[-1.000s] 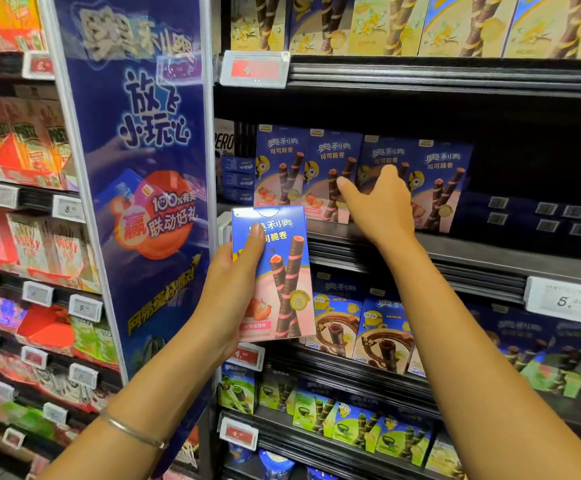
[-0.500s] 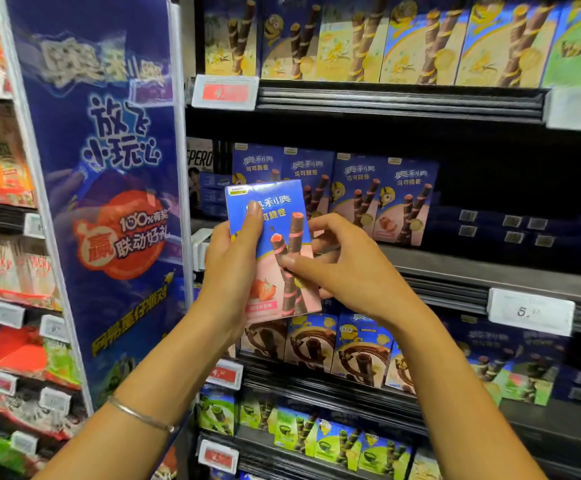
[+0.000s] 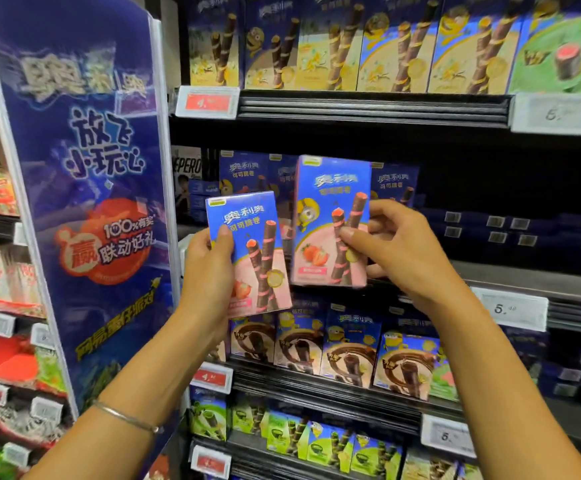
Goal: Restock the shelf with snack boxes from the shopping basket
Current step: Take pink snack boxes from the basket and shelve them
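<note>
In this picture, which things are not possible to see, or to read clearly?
All in the head view:
Shopping basket: outside the frame's edges.
Red price tag: digits after the 4 blurred.
Shelf space behind the right-hand box: hidden by that box and the right hand.
Left-hand box: lower left corner covered by the left hand.
Dark packs: too dim to read.

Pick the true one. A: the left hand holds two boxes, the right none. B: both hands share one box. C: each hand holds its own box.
C: the left hand grips the lower box, and the right hand pinches the higher box beside it.
</note>
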{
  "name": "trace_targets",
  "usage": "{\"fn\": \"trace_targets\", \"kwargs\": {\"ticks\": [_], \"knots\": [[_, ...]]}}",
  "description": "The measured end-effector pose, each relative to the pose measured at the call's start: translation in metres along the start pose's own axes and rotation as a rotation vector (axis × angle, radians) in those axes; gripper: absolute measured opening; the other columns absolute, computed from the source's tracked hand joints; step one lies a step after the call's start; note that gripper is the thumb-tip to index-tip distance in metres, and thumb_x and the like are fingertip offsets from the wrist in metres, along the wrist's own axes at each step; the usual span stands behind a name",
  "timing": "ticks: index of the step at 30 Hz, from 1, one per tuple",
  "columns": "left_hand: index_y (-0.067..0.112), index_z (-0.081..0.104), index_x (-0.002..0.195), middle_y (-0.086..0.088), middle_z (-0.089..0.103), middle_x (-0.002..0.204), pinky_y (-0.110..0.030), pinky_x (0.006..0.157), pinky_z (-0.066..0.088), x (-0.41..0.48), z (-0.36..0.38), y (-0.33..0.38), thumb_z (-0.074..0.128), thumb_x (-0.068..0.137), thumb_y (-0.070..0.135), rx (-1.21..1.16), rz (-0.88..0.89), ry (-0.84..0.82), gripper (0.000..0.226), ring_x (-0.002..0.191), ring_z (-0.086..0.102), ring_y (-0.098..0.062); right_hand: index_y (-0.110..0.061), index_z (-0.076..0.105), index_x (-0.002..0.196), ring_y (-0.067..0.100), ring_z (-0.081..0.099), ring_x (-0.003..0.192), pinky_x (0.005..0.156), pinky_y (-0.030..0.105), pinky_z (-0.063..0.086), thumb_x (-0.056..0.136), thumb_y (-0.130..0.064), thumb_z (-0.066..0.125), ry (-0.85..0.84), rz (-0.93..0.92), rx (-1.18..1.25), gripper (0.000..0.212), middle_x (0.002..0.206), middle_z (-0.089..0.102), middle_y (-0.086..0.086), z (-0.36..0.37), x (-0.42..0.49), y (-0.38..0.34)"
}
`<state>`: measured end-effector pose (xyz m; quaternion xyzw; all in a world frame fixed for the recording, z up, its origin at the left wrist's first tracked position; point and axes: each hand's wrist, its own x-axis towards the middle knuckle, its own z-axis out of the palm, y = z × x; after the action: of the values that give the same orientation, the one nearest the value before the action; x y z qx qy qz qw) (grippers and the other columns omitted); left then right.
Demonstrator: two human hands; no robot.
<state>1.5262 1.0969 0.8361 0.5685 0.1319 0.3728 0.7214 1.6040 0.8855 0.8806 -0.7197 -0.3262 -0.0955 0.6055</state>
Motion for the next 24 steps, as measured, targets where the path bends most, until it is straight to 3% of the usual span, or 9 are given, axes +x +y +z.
{"fn": "trace_targets", "kwargs": {"ticks": [2,4,8,15,18,22,24], "knots": [[0.024,0.057,0.096,0.013,0.074,0.066,-0.022,0.040,0.048,0.000,-0.003,0.000,0.045,0.113,0.031,0.013,0.009,0.009,0.021,0.046,0.065,-0.006,-0.011,0.064,0.117,0.016,0.077,0.078,0.056,0.036,0.062,0.089,-0.010,0.076,0.115,0.024,0.050,0.030,0.085,0.077,-0.005,-0.012,0.009,0.006],[0.021,0.057,0.097,0.012,0.073,0.065,-0.021,0.040,0.048,-0.002,-0.004,-0.001,0.045,0.113,0.029,0.000,-0.006,0.009,0.022,0.047,0.065,-0.006,-0.013,0.065,0.114,0.026,0.076,0.087,0.069,0.050,0.064,0.089,-0.013,0.077,0.229,0.048,-0.001,0.028,0.094,0.076,0.008,-0.020,0.021,0.015],[0.013,0.060,0.115,0.004,0.072,0.074,-0.020,0.038,0.044,-0.007,-0.003,0.000,0.044,0.112,0.027,-0.003,-0.038,0.006,0.022,0.045,0.060,-0.009,-0.008,0.061,0.112,0.026,0.069,0.095,0.079,0.038,0.055,0.084,-0.026,0.081,0.352,0.046,-0.366,0.039,0.105,0.070,0.008,-0.025,0.048,0.033],[0.013,0.060,0.119,0.004,0.074,0.075,-0.020,0.037,0.044,-0.011,-0.004,0.002,0.044,0.113,0.029,0.019,-0.044,-0.012,0.024,0.046,0.062,-0.010,-0.004,0.048,0.119,0.044,0.057,0.110,0.072,0.040,0.038,0.093,-0.039,0.072,0.396,0.113,-0.713,0.050,0.124,0.055,0.022,0.003,0.071,0.048],[0.018,0.060,0.109,0.008,0.074,0.068,-0.021,0.035,0.043,-0.012,-0.004,0.001,0.044,0.113,0.029,0.020,-0.039,-0.020,0.020,0.043,0.062,-0.008,-0.003,0.049,0.120,0.046,0.056,0.111,0.075,0.042,0.038,0.096,-0.036,0.067,0.392,0.114,-0.739,0.044,0.126,0.054,0.022,0.012,0.075,0.050],[0.022,0.059,0.105,0.007,0.078,0.076,-0.025,0.042,0.050,-0.013,-0.004,-0.002,0.046,0.112,0.031,0.016,-0.056,-0.029,0.018,0.055,0.070,-0.012,-0.004,0.049,0.123,0.046,0.056,0.112,0.084,0.048,0.047,0.099,-0.033,0.062,0.358,0.125,-0.766,0.039,0.127,0.053,0.022,0.019,0.079,0.050],[0.022,0.058,0.105,0.007,0.077,0.074,-0.024,0.040,0.050,-0.013,-0.004,-0.002,0.045,0.113,0.031,0.009,-0.058,-0.036,0.018,0.054,0.070,-0.012,-0.005,0.051,0.122,0.044,0.058,0.109,0.081,0.046,0.046,0.100,-0.029,0.061,0.360,0.136,-0.769,0.035,0.126,0.054,0.022,0.021,0.082,0.049]]}}
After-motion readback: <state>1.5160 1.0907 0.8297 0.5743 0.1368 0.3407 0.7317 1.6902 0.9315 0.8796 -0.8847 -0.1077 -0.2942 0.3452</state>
